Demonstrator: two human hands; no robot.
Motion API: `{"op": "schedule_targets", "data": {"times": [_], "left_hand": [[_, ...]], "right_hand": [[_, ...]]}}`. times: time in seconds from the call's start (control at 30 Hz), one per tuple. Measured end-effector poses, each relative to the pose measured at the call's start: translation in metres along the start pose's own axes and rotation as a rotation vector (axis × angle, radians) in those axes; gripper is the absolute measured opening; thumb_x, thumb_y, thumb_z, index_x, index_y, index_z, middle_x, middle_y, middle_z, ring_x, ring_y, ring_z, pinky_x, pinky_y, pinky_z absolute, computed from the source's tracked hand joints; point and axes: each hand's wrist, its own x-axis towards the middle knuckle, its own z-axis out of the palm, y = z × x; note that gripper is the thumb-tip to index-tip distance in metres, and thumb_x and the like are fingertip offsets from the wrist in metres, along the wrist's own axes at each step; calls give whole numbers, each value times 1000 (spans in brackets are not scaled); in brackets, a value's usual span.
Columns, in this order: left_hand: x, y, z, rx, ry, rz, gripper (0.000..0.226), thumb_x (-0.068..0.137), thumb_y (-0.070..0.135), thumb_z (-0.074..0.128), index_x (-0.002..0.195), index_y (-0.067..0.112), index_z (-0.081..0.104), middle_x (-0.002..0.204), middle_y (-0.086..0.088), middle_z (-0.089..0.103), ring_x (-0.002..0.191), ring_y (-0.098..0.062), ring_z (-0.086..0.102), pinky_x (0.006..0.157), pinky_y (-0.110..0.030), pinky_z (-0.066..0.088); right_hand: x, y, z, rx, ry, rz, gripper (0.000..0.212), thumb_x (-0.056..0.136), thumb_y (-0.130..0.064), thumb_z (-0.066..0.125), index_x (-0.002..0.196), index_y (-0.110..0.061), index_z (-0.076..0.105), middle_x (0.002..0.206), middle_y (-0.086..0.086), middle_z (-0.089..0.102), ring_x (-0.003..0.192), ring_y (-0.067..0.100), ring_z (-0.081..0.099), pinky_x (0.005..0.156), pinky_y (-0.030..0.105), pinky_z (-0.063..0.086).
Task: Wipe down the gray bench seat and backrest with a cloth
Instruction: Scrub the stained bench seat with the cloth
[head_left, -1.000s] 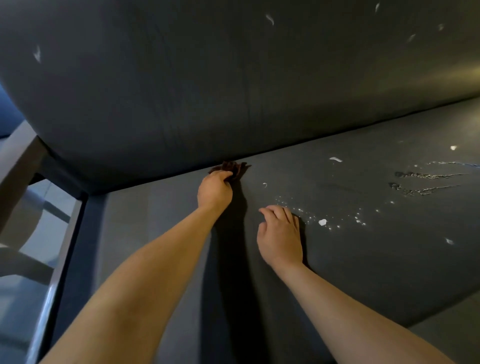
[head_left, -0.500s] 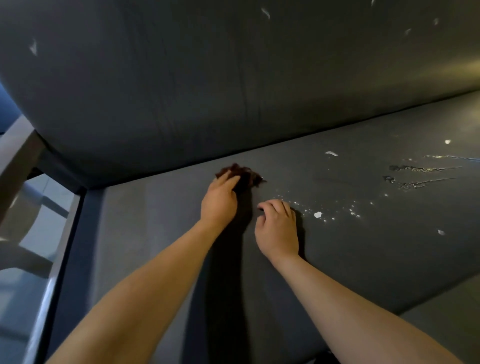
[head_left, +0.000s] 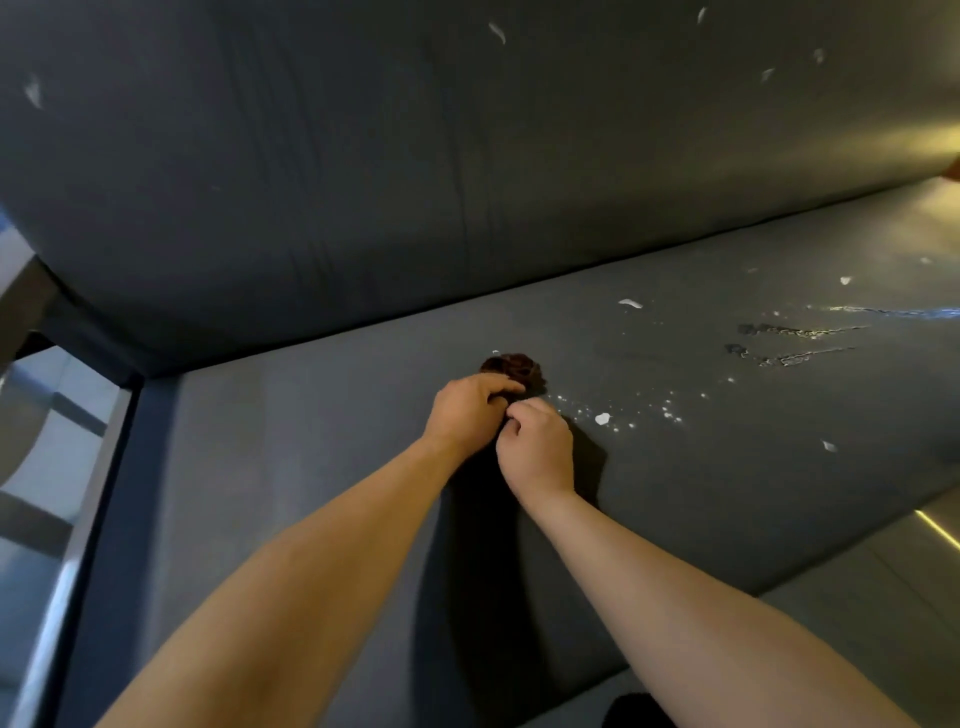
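The person leans over the gray seat (head_left: 311, 441), both bare forearms stretched out across it. A small dark brown cloth (head_left: 515, 368) lies bunched on the seat, a little way out from the crease where the backrest (head_left: 415, 182) rises behind it. The left hand (head_left: 467, 410) sits on the near edge of the cloth with its fingers curled down over it, gripping the wad against the seat. The right hand (head_left: 540, 447) is just to the right of the cloth and nearer the person, knuckles up, its fingers curled in tight and touching the left hand; whether they pinch a corner of the cloth I cannot tell.

Right of the cloth, a scatter of white flecks (head_left: 602, 418) dots the seat, and further right again run two dark, shiny streaks (head_left: 779, 343). More white flecks mark the backrest above the cloth. Far left of the cloth, the seat ends at a metal rail (head_left: 67, 571).
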Motion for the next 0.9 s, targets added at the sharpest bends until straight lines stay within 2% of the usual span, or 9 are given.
{"op": "schedule_targets", "data": {"times": [0.03,0.1,0.2,0.27,0.33,0.43,0.57,0.7,0.9], "left_hand": [[-9,2,1,-23,7,-4,40,95,9,53,123,30,73,135,9,66,128,-11,56,101,-17,36],[-23,3,2,-55,33,-10,40,94,7,53,120,28,75,133,9,67,126,-10,58,100,-15,35],[-32,2,3,24,33,57,43,96,7,51,129,27,69,143,6,60,134,-13,51,109,-21,35],[-25,-5,-2,84,69,64,47,100,8,47,142,25,59,154,3,49,142,-18,43,116,-28,31],[-11,-16,-10,83,119,-33,51,103,7,44,151,23,48,162,2,35,147,-23,34,120,-33,26],[16,-27,-14,37,98,-159,53,104,10,43,156,22,40,168,1,22,151,-28,27,122,-36,24],[27,-12,0,62,121,-132,49,101,11,47,149,19,49,158,-5,42,145,-27,37,120,-38,30],[0,6,13,71,71,0,42,97,12,51,136,24,64,144,1,59,134,-19,51,112,-33,39],[-7,4,7,290,17,111,43,101,33,49,144,31,55,154,6,48,139,-21,44,111,-37,39]], "right_hand": [[-5,0,-5,-32,-40,-18,24,91,1,48,91,-2,72,99,7,65,94,21,55,87,38,52],[-21,5,-16,-153,-87,-91,28,93,-3,49,105,-5,74,112,5,66,113,23,55,95,35,49],[-41,19,-35,-360,-44,-118,34,95,-20,53,125,-20,70,128,-6,61,131,18,45,110,40,38],[-42,25,-40,-408,-65,-108,39,98,-29,48,134,-25,64,133,-9,58,133,16,43,112,39,35],[-42,27,-38,-405,-70,-105,41,98,-31,46,135,-26,63,135,-9,57,133,14,43,112,38,34],[-40,27,-36,-363,-48,-79,39,97,-32,46,132,-27,64,131,-10,59,129,13,45,112,39,35],[-34,27,-36,-375,-69,-49,47,99,-35,44,143,-28,55,138,-10,57,132,14,45,112,41,34],[-15,23,-38,-389,-104,-19,50,99,-32,45,148,-28,51,141,-6,56,131,19,46,106,41,43],[-15,26,-30,-456,-97,-36,47,101,-32,38,145,-27,53,134,-5,56,127,21,44,104,43,43]]}}
